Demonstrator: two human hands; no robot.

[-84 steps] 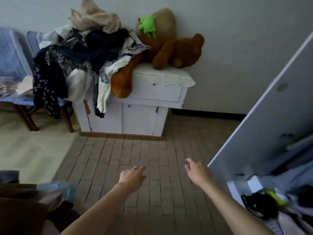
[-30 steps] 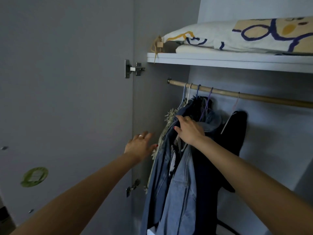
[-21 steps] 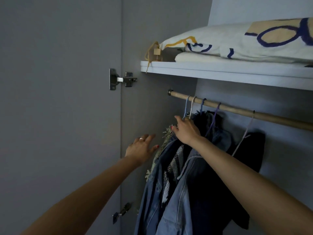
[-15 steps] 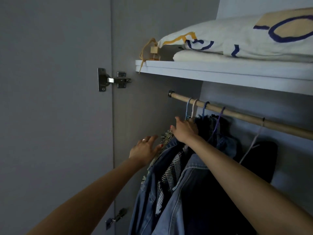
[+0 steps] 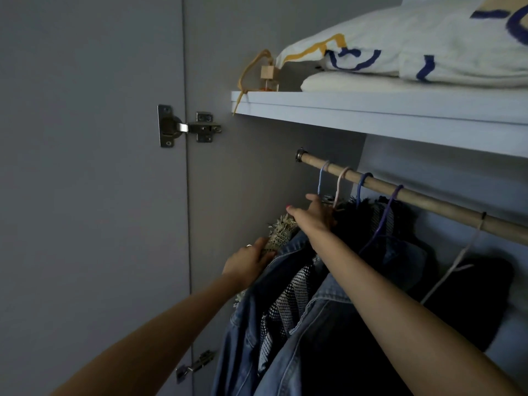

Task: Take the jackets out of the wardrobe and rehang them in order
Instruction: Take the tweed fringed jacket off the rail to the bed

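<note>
Grip: right hand point(image 5: 315, 217) reaches, fingers extended, to the pale hanger hooks point(image 5: 340, 181) on the wooden rail point(image 5: 428, 201); left hand point(image 5: 248, 262) clasps the frayed woven green jacket point(image 5: 281, 232) beside the blue denim jackets point(image 5: 288, 338). Soft, floppy, probably light: best lifted by the hook.

Both bare arms reach up and forward from the bottom of the view, the left from the lower left, the right from the lower right. The left hand point(image 5: 248, 264) sits lower, back of the hand toward the camera, a ring on one finger, its fingers pointing up and right with the tips hidden. The right hand point(image 5: 313, 215) is higher and farther in, wrist straight, fingers stretched forward and to the left; one fingertip shows red nail polish. The right forearm crosses above the left hand.
</note>
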